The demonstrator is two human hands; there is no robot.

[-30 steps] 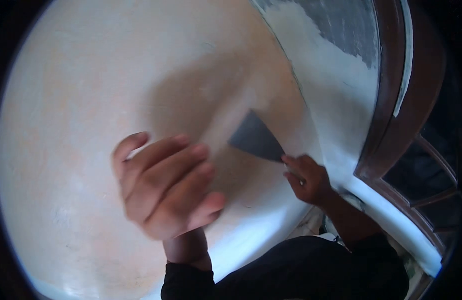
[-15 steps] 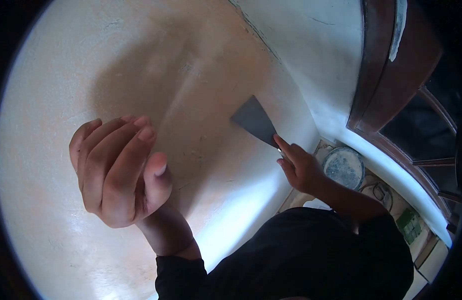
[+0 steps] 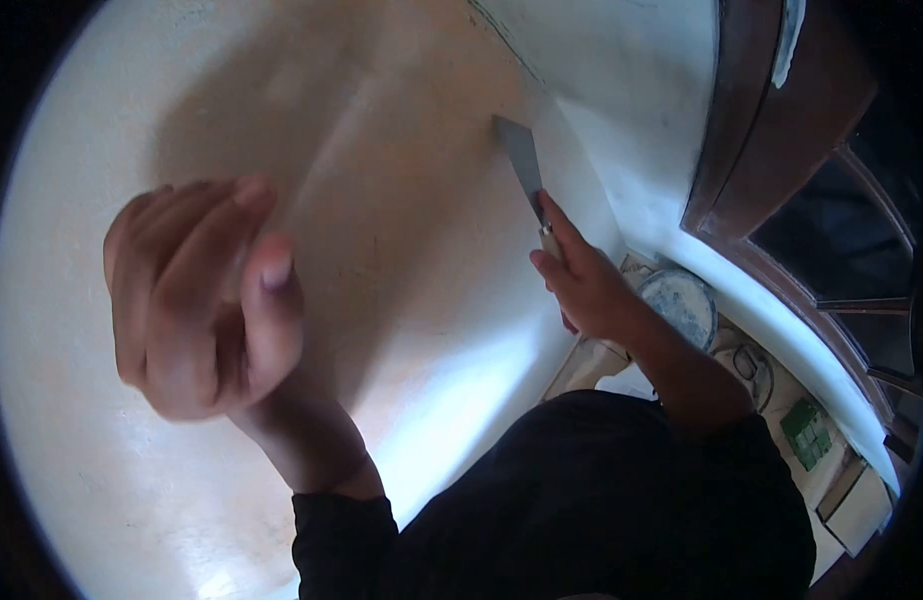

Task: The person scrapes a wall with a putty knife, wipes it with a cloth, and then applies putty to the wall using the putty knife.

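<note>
My right hand (image 3: 592, 283) grips the pale handle of a putty knife (image 3: 522, 155), with the index finger stretched along it toward the blade. The blade's wide end is at the smooth, pale orange-beige wall (image 3: 412, 230); whether it touches is hard to tell. On the left, my left hand (image 3: 202, 300) is raised in front of the same wall, slightly blurred. Its fingers are curled in and the thumb bends beside them. The inside of that hand is hidden, so anything in it cannot be made out.
A whitish wall (image 3: 632, 110) meets the beige one at a corner on the right. Beyond it stands a brown wooden frame (image 3: 762, 150) with dark glass panes. Below are a round, plaster-smeared bucket lid (image 3: 679, 308), a cable (image 3: 757, 370) and a green object (image 3: 807, 435).
My right hand and the putty knife have moved up toward the corner, and the blade has turned more edge-on. My left hand has shifted up and left, still curled.
</note>
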